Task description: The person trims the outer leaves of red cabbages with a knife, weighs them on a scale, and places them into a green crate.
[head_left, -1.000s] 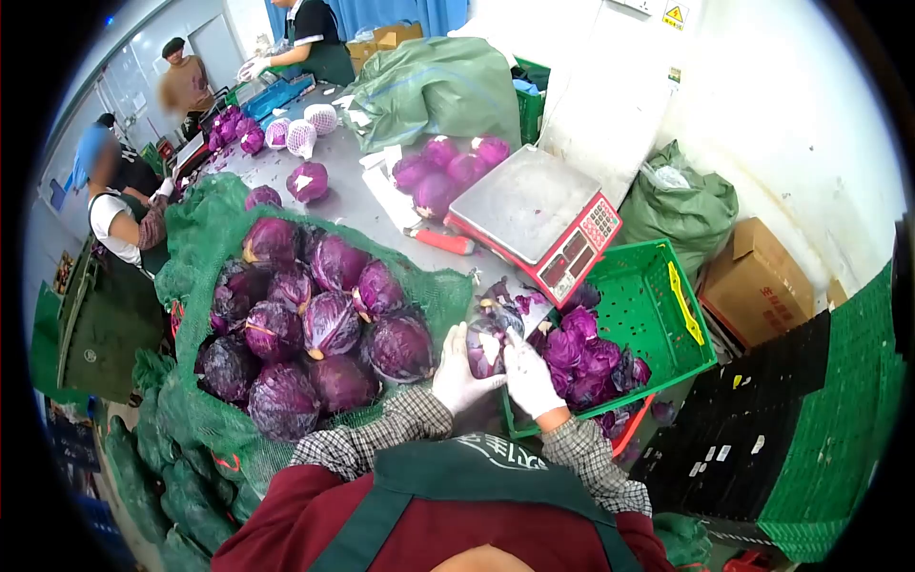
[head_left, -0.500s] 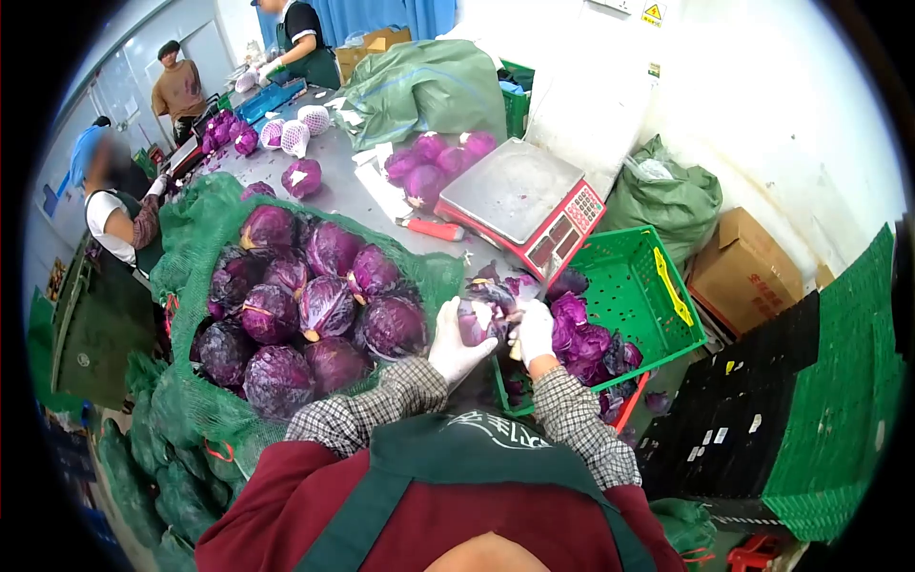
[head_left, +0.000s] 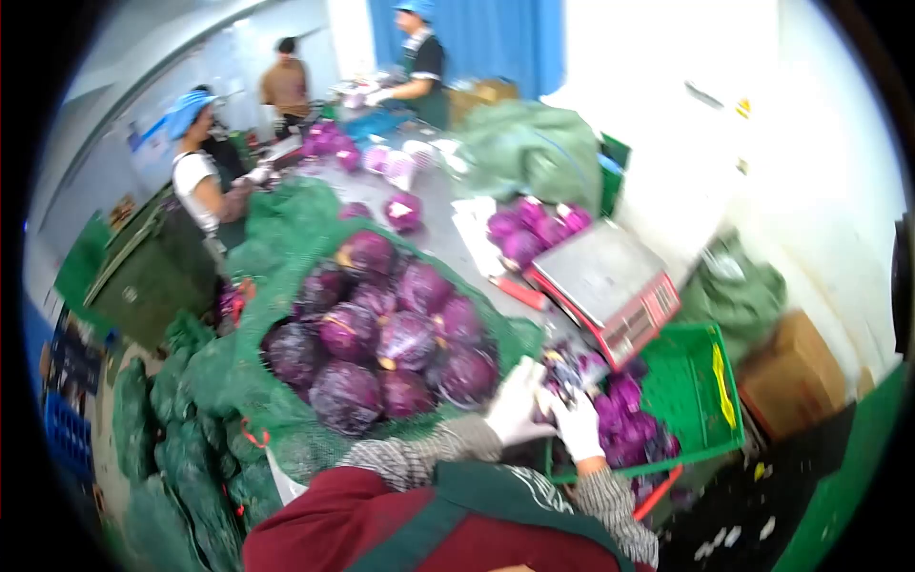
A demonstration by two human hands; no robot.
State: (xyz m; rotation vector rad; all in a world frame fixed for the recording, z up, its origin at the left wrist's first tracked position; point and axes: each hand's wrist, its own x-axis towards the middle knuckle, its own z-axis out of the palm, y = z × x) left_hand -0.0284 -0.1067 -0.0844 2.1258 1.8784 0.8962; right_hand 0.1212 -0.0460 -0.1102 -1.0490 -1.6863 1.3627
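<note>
Both hands wear white gloves and meet at the table edge, beside the green crate. My left hand (head_left: pixel 519 404) is curved around the left side of something purple, mostly hidden between the hands. Just to its right, my right hand (head_left: pixel 576 425) has its fingers bent at the same spot; blur hides what they grip. Purple leaves (head_left: pixel 624 419) lie in the green crate (head_left: pixel 701 377) by my right hand. Left of my hands, an open green mesh sack (head_left: pixel 286 238) holds several red cabbages (head_left: pixel 407 340).
A scale (head_left: pixel 605 276) stands behind my hands, with a red-handled tool (head_left: pixel 519 292) at its left. Trimmed cabbages (head_left: pixel 522 250) sit beyond. Co-workers (head_left: pixel 202 181) stand across and left of the table. Full sacks (head_left: pixel 181 477) lie on the floor, left.
The view has turned left, so the scene sits further right and lower. The purple piece between my hands is now more hidden. The far co-worker's head is in view.
</note>
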